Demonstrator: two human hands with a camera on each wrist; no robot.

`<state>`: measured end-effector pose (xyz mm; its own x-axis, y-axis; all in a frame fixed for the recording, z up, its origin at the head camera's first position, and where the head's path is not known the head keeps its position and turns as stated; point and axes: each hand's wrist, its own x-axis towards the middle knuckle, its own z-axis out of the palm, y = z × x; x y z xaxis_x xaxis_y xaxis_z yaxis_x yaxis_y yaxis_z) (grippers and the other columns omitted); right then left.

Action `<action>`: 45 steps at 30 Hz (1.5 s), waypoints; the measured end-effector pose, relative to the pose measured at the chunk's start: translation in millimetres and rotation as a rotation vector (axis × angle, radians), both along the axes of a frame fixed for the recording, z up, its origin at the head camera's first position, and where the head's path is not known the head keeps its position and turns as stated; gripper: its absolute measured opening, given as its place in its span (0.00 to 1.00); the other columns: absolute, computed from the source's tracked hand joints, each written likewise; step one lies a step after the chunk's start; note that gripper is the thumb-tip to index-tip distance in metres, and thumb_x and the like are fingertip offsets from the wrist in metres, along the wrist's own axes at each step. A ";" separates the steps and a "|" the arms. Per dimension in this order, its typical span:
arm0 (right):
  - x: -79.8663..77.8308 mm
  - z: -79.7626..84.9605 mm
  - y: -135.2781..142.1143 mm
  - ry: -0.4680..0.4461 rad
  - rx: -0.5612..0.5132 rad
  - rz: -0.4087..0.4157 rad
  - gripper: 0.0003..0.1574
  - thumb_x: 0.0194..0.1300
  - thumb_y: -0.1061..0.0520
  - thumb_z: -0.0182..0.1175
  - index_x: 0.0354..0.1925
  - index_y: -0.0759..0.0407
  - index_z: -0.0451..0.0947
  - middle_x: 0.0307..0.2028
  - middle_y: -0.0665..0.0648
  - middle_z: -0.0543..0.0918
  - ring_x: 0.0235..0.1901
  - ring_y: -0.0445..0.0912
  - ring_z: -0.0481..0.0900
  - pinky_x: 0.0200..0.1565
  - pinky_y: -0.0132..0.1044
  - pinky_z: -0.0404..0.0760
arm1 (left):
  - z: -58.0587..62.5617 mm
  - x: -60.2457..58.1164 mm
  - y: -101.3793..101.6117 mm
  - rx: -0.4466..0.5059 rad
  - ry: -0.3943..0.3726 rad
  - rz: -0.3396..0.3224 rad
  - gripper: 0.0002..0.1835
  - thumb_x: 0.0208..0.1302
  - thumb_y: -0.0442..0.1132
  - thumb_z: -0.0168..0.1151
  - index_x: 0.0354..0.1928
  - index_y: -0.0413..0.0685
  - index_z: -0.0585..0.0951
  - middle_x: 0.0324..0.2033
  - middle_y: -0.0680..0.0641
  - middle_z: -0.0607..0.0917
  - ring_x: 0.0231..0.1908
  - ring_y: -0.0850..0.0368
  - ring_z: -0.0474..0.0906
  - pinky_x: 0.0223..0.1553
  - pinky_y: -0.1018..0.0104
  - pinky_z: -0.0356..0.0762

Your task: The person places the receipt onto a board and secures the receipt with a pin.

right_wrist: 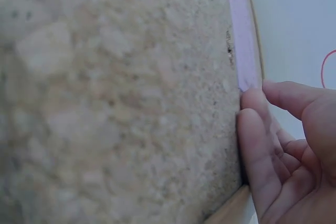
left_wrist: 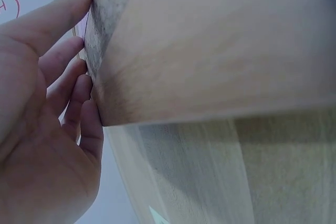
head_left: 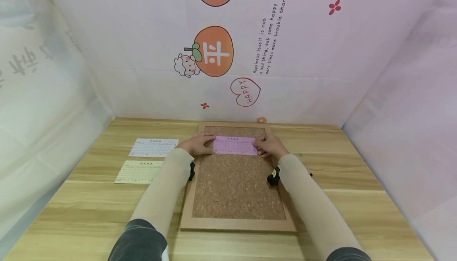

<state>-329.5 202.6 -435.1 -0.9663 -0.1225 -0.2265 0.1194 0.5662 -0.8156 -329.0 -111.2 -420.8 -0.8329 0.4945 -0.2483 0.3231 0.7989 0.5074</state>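
Note:
A purple printed slip lies across the upper part of a cork board with a wooden frame. My left hand rests at the slip's left end, fingers nearly straight and thumb apart. In the left wrist view, the left thumb touches the purple paper and the other fingertips rest by the board. My right hand is at the slip's right end, its thumb and index finger pinching the edge. In the right wrist view, the right hand has its other fingers bent against the cork; anything between the fingertips is hidden.
Left of the board, a white slip and a yellow slip lie on the wooden table, the yellow one partly behind the left sleeve. A small green thing and a small black thing lie to the right. Printed cloth walls surround the table.

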 end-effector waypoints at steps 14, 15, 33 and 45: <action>6.6 16.6 31.6 0.016 0.024 0.113 0.29 0.75 0.49 0.58 0.61 0.72 0.72 0.47 0.67 0.82 0.42 0.53 0.83 0.41 0.41 0.84 | 0.4 0.3 1.2 -0.001 0.002 0.023 0.38 0.71 0.50 0.61 0.77 0.48 0.60 0.77 0.41 0.52 0.76 0.38 0.41 0.70 0.38 0.46; 7.6 18.5 34.5 0.020 0.032 0.120 0.31 0.75 0.48 0.58 0.61 0.72 0.72 0.48 0.67 0.82 0.43 0.54 0.83 0.42 0.42 0.84 | -0.3 -0.1 1.2 -0.003 0.004 0.021 0.38 0.71 0.50 0.61 0.77 0.48 0.60 0.77 0.41 0.52 0.76 0.38 0.41 0.70 0.38 0.46; 29.0 45.8 102.9 0.045 0.160 0.193 0.37 0.77 0.45 0.53 0.66 0.75 0.66 0.54 0.74 0.78 0.45 0.59 0.81 0.41 0.50 0.83 | 2.2 2.5 1.0 -0.012 0.008 0.031 0.37 0.71 0.49 0.61 0.77 0.49 0.60 0.77 0.42 0.52 0.76 0.40 0.41 0.71 0.39 0.45; 39.7 38.2 144.4 0.032 0.165 0.175 0.29 0.78 0.50 0.53 0.56 0.77 0.73 0.22 0.53 0.73 0.18 0.41 0.62 0.23 0.38 0.68 | 1.5 3.4 2.1 0.003 0.003 0.032 0.37 0.72 0.49 0.61 0.77 0.48 0.60 0.77 0.42 0.53 0.76 0.41 0.42 0.71 0.40 0.46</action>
